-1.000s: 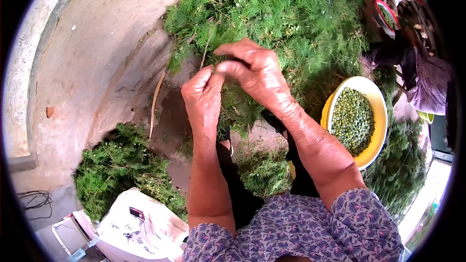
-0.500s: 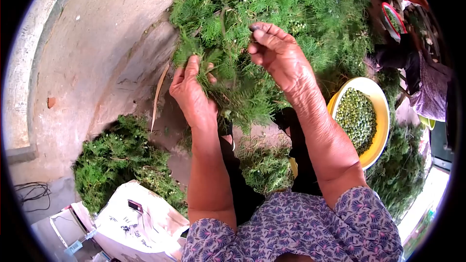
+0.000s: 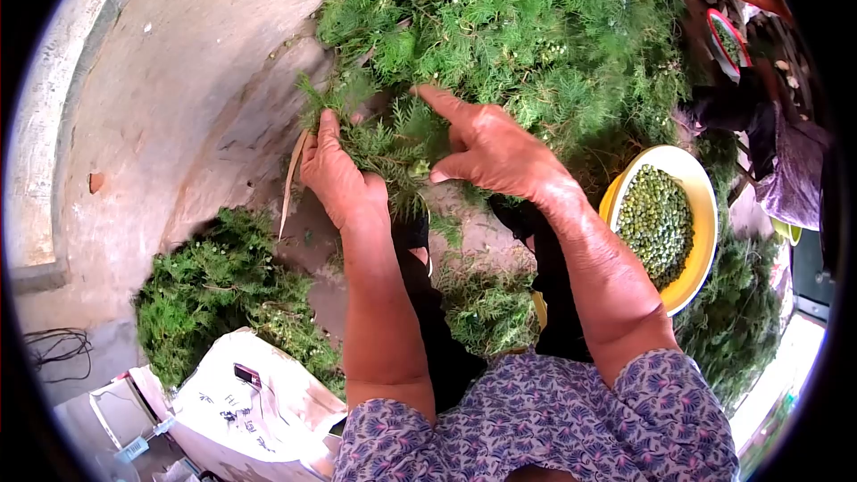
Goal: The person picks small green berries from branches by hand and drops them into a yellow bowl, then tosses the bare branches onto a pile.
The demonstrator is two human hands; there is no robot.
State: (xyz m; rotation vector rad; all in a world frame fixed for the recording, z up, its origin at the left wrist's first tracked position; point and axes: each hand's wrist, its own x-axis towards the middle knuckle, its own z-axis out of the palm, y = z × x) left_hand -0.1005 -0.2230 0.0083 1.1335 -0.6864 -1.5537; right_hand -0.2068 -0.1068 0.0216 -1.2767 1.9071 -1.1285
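My left hand is closed on a leafy green conifer branch, holding it in front of the pile. To its right, my right hand has its index finger stretched out over the foliage and its thumb apart. A small pale-green cone shows on the branch near that thumb. The other fingers of the right hand are partly curled, and nothing shows in them. Behind both hands lies a large heap of conifer branches.
A yellow basin on the right contains many small green cones. More cut greenery lies at the lower left, beside a white box with a small dark device on it. Another person's purple sleeve is at the far right.
My right hand has come down and left to the branch; its pinched fingers have spread, and the dark bit at the fingertips is out of sight. The left hand has shifted slightly left with the branch.
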